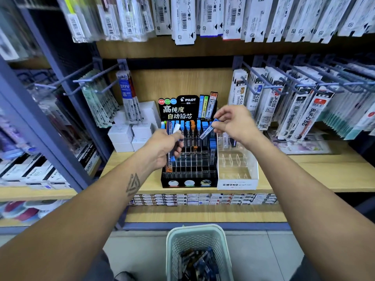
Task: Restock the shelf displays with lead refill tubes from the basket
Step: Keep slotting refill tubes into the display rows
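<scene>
Left hand [165, 147]: grips a bundle of slim lead refill tubes [170, 146] with blue, orange and white caps, before the black Pilot display rack [189, 179].
Right hand [236, 123]: pinches one blue-capped refill tube [207, 131], tilted, above the rack's rear slots.
Clear Mono display box [237, 182]: just right of the rack, on the wooden shelf [324, 175].
Pale green perforated plastic basket [197, 236]: on the floor below, holding more tubes.

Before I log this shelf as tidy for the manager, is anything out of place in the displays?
One thing: in the black tiered Pilot lead display, an orange-capped refill tube sits lower and further forward than the back row of tubes. The clear-compartment white Mono display beside it looks nearly empty. Nothing looks spilled or damaged.
</scene>
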`<state>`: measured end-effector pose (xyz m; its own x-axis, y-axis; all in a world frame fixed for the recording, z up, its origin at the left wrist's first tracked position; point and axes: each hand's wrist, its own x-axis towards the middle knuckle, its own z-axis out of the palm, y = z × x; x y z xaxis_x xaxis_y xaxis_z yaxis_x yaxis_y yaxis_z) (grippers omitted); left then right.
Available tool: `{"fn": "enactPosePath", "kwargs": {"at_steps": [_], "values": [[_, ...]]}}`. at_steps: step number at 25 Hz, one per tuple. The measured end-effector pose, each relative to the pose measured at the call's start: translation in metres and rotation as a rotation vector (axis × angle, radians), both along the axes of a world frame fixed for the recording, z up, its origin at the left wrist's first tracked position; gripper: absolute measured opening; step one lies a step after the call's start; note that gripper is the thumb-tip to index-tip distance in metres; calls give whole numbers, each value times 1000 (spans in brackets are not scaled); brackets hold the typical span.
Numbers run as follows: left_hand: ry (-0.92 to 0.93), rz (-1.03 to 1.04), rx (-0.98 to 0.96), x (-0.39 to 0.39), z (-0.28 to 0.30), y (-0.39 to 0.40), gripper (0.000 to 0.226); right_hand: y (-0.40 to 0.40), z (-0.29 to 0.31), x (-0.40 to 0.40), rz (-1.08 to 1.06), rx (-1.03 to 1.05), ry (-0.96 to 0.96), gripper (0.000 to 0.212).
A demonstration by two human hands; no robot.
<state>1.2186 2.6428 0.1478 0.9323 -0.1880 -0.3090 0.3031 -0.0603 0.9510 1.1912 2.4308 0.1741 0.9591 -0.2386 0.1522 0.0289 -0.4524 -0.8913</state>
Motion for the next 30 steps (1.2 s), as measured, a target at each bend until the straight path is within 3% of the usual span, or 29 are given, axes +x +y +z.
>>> {"fn": "enactPosePath", "kwargs": {"at_steps": [4,8,16,25,30], "values": [[10,-53,30,-1,3,7,16,3,4,-3,60,14,9,14],[13,-105,42,-5,1,2,21,7,-3,-4,126,-134,41,12],[15,-130,36,-10,-2,-16,24,15,-28,5,70,-476,-102,12],[27,-131,39,-10,-2,-16,26,13,-29,7,85,-550,-81,10],[17,-145,37,-12,-2,-17,25,18,-34,4,116,-793,-180,13]]}}
